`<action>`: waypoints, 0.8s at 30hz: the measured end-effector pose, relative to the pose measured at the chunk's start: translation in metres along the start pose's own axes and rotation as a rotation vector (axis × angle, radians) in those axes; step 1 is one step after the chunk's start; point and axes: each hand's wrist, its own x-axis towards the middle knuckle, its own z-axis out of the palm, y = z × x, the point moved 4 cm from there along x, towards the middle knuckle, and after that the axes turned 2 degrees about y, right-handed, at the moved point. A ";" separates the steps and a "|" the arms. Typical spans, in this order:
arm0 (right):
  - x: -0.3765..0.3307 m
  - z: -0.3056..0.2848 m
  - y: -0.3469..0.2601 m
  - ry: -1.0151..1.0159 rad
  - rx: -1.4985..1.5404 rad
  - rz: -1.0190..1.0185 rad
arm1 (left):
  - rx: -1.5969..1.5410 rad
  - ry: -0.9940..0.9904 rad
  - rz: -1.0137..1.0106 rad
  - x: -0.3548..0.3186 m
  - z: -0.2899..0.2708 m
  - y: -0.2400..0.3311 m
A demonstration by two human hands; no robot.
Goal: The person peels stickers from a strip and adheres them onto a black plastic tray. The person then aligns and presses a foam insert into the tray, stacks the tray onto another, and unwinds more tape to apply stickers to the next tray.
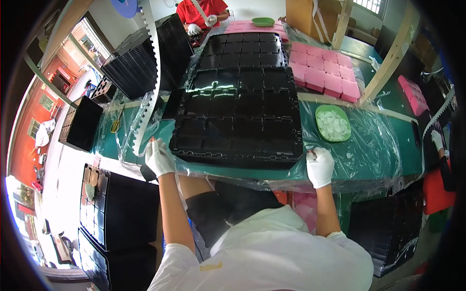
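Observation:
A large stack of black plastic trays (238, 116), divided into rectangular cells, lies on the green table in front of me. My left hand (159, 159), in a white glove with bare fingertips, is at the stack's near left corner. Its fingers are drawn together beside the lower end of a long white strip with a toothed edge (156, 63); whether they grip it I cannot tell. My right hand (320, 168), gloved alike, is near the near right corner, fingers curled in. Anything inside them is hidden. A green bowl (343, 110) of translucent white pieces stands beyond it.
Pink compartmented trays (323, 68) lie at the far right. Black tray stacks stand at the back left (131, 63), below left (121, 208) and below right (383, 228). Scissors (115, 126) and clear plastic film cover parts of the table. A co-worker in red (201, 14) works opposite.

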 end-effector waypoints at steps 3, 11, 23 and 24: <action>0.004 0.002 0.002 -0.029 -0.092 0.043 | 0.047 -0.066 0.094 -0.011 0.016 0.037; 0.005 0.000 0.001 -0.126 -0.218 0.086 | 0.206 -0.181 0.275 -0.065 0.040 0.077; -0.013 -0.035 -0.047 0.360 0.382 0.062 | 0.530 -0.464 0.143 -0.197 0.029 0.065; -0.012 -0.044 -0.077 0.230 0.478 -0.067 | 0.519 -0.478 0.235 -0.205 0.031 0.060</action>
